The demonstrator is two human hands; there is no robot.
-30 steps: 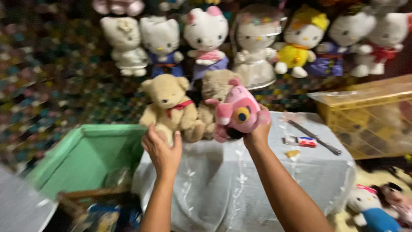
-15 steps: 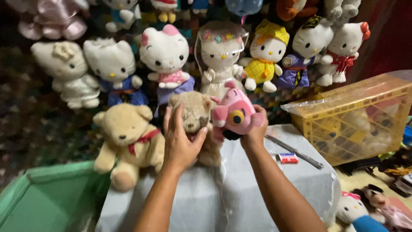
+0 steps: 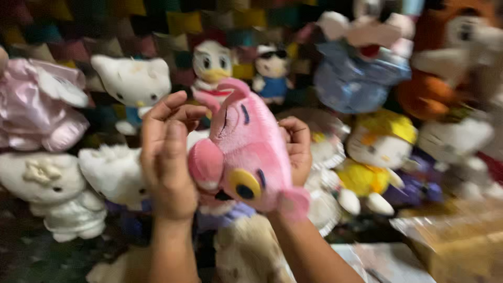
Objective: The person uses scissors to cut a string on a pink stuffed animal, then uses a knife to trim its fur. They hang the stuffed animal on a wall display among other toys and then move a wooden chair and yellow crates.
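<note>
A pink plush toy with a yellow eye and a pink snout is raised close in front of me, its head turned upside down. My right hand grips it from behind on the right side. My left hand is at its left edge, fingers curled against the toy's ear and snout. The frame is blurred by motion.
Rows of plush toys fill the back wall: white cat dolls, a pink satin one, a white duck doll, a cat doll in yellow, an orange figure. A beige bear sits below my hands. A plastic-wrapped basket stands at lower right.
The pink toy has been lifted up and closer to the camera. My left hand left the beige bear and came up to the toy's left side. The view tilted upward.
</note>
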